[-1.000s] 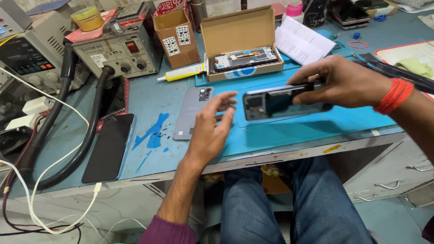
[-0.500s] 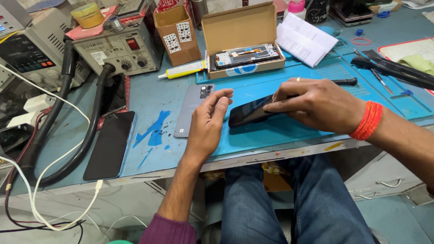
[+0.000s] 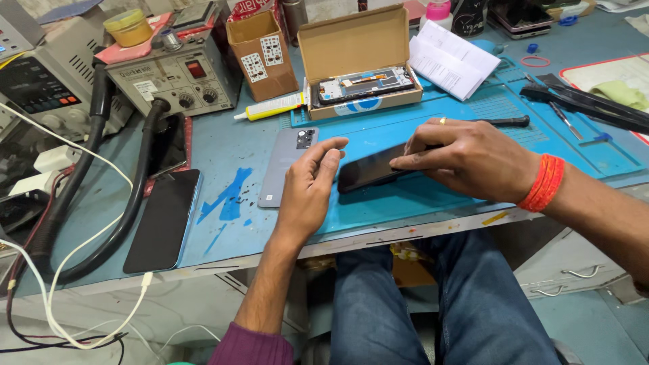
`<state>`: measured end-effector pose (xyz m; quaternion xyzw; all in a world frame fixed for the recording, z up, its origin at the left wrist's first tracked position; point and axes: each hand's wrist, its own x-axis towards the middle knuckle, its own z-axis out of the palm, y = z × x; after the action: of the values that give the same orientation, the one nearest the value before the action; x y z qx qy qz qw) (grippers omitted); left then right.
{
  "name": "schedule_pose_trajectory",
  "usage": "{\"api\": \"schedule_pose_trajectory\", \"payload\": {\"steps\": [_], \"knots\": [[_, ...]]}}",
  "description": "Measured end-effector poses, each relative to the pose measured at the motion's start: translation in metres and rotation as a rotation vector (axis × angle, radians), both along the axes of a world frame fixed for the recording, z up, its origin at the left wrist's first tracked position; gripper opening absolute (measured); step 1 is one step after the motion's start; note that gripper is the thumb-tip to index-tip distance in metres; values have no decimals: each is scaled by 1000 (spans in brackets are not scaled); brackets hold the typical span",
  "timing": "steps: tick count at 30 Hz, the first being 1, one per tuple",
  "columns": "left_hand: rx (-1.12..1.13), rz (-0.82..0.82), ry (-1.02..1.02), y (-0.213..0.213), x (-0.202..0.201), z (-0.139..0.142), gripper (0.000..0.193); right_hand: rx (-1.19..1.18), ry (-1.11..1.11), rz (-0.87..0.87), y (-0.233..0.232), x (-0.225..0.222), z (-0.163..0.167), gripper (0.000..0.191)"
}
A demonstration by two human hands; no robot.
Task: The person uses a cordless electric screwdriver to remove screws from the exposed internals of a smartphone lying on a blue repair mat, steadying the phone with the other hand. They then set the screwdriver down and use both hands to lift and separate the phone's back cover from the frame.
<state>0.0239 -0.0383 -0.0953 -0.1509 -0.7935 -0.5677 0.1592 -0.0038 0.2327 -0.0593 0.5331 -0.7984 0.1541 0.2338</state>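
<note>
A black phone [image 3: 368, 169] lies screen-up on the blue work mat [image 3: 433, 196]. My right hand [image 3: 470, 159], with an orange thread band on the wrist, presses down on the phone's right half with its fingers. My left hand [image 3: 309, 189] rests at the phone's left end, fingers slightly apart, thumb near the corner. A grey phone back cover [image 3: 287, 165] with a camera cutout lies just left of my left hand.
A second black phone [image 3: 164, 220] lies at the front left by thick black hoses. An open cardboard box [image 3: 362, 64] with a phone part, a glue tube [image 3: 270, 108], a grey station [image 3: 172, 74], papers [image 3: 453, 61] and tools [image 3: 588, 105] fill the back.
The phone was held up back-side showing in my right hand; it has been turned over and laid flat on the mat, and my right hand now presses on it.
</note>
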Motion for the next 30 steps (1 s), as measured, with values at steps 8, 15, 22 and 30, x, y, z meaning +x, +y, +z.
{"api": "schedule_pose_trajectory", "payload": {"steps": [8,15,22,30], "knots": [[-75,28,122,-4,2,0,30,-111,-66,-40,2,-1,-3,41],[-95,-78,186,-6,7,2,30,-221,-218,-49,12,-6,-1,38],[-61,-75,188,-3,8,3,22,-218,-234,-54,14,-7,-1,37],[-9,-92,165,-4,11,4,15,-205,-275,-72,20,-3,7,34]]}}
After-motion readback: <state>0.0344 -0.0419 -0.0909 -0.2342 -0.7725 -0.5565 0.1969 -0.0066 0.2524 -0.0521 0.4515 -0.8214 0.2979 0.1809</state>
